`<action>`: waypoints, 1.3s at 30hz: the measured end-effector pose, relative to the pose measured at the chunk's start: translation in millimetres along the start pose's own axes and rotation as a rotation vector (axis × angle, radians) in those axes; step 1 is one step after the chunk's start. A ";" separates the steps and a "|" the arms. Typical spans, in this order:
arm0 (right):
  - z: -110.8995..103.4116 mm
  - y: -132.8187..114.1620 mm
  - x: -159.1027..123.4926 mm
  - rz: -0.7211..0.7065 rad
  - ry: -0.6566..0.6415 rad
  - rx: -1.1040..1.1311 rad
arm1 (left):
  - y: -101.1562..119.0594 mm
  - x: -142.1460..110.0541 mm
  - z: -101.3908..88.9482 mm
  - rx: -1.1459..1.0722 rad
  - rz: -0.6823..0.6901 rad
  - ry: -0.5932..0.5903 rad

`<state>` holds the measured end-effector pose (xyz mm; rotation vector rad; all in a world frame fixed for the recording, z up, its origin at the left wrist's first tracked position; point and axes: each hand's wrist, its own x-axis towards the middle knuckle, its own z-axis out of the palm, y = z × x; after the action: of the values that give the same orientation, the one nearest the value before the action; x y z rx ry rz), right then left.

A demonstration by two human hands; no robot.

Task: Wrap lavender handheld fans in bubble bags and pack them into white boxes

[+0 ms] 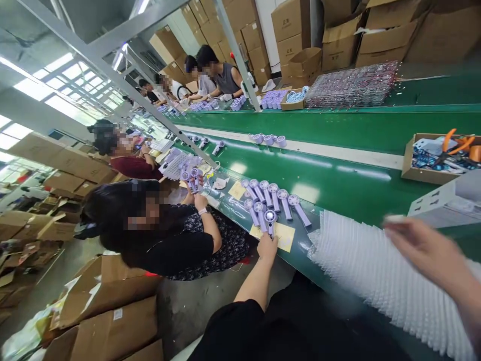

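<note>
My left hand (pixel 267 245) is closed around a purple handheld fan (pixel 270 216), whose round head points away from me, over a yellow sheet (pixel 284 235) on the bench. Just beyond it, several more purple handheld fans (pixel 283 200) lie in slanting rows. To the right, my right hand (pixel 428 250) hovers above a long row of white bubble-wrap bags (pixel 361 260). Motion smears its fingers, and something small and white (pixel 394 218) shows at the fingertips; I cannot make out what it is or whether it is gripped.
A co-worker in black (pixel 180 235) sits at my left holding fan parts. Beyond the bench runs a green conveyor (pixel 323 175) carrying purple rings (pixel 268 140). At right stand a carton of tools (pixel 421 173) and a grey-white box (pixel 436 203). A metal post (pixel 240 55) rises ahead.
</note>
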<state>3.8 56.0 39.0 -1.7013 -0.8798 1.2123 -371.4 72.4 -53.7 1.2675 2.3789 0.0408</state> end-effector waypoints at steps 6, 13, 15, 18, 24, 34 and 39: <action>115.7 28.0 -73.4 0.213 -0.394 0.146 | 6.3 -39.5 -4.6 -0.256 0.208 -0.033; 151.6 36.2 -73.7 0.226 0.027 0.363 | 21.6 -94.0 14.5 -0.345 1.077 -0.322; 130.2 39.8 -71.1 0.318 0.079 0.440 | 22.7 -75.4 28.9 -0.312 1.050 -0.357; 96.5 45.9 -76.3 0.421 0.109 0.501 | 22.2 -44.5 58.4 -0.107 0.968 -0.343; 79.0 60.5 -102.9 0.447 -0.051 0.569 | 19.6 -22.3 83.2 -0.159 1.022 -0.301; 72.9 63.0 -100.1 0.479 0.051 0.792 | 49.1 -1.8 0.2 -0.994 0.429 -0.658; 69.2 71.9 -79.1 0.444 0.050 0.683 | 86.3 3.7 -24.9 -1.085 0.305 -0.583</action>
<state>-79.9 -26.3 -10.3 -1.3701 -0.0109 1.5268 -315.5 129.8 -12.9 0.8748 1.2761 0.8081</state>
